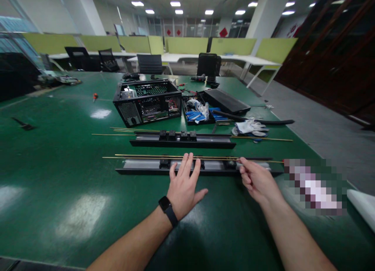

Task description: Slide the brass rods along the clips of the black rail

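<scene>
Across the near black metal channel [146,172] lie thin brass-coloured rods [140,156], running left to right. Inside the channel sit black blocks, one [165,162] left of my left hand and another [230,164] near my right hand. My left hand [184,189], palm down with fingers spread, has its fingertips over the rods and the channel's middle; it partly hides a block there. Thumb and index finger of my right hand [258,179] pinch a rod toward the channel's right end. Behind is a second channel [181,143] with several black blocks.
Farther back stand an opened computer case [148,103], a black tray [199,120] with blue-and-white gloves, and a flat black panel [225,101]. Another glove [250,127] lies beside a long black tube [275,122]. A pixelated patch covers something at right, near the table's edge.
</scene>
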`<action>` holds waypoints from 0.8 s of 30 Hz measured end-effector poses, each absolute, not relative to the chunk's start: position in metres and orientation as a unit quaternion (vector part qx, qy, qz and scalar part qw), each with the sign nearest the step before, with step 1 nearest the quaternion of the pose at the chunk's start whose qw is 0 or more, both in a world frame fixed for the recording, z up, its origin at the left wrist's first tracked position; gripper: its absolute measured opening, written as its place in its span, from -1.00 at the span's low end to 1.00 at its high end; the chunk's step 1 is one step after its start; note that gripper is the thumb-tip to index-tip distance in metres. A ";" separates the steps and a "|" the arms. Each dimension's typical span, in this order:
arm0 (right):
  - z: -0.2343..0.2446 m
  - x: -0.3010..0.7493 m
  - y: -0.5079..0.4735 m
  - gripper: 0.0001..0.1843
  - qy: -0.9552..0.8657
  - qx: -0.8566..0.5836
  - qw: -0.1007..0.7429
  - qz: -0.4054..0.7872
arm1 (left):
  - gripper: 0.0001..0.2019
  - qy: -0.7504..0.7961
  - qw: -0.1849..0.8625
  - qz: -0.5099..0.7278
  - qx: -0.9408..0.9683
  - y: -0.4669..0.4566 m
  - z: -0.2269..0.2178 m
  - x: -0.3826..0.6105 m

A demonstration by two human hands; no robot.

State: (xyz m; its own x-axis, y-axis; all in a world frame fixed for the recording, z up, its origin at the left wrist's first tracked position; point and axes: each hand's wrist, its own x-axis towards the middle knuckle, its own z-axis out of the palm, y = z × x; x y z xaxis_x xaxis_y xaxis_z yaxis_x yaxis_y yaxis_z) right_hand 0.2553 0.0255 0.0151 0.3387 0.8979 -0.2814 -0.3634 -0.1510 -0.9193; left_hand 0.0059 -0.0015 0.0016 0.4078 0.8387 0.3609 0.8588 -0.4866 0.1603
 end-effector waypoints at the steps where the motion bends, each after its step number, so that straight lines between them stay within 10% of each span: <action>1: 0.014 0.254 0.025 -0.65 -0.250 -0.552 0.599 0.524 | -0.12 -0.506 0.025 -0.200 -0.838 -0.002 0.002 0.006; 24: 0.013 0.256 0.026 -0.70 -0.235 -0.556 0.610 0.513 | -0.13 -0.510 0.020 -0.199 -0.837 -0.001 0.002 0.006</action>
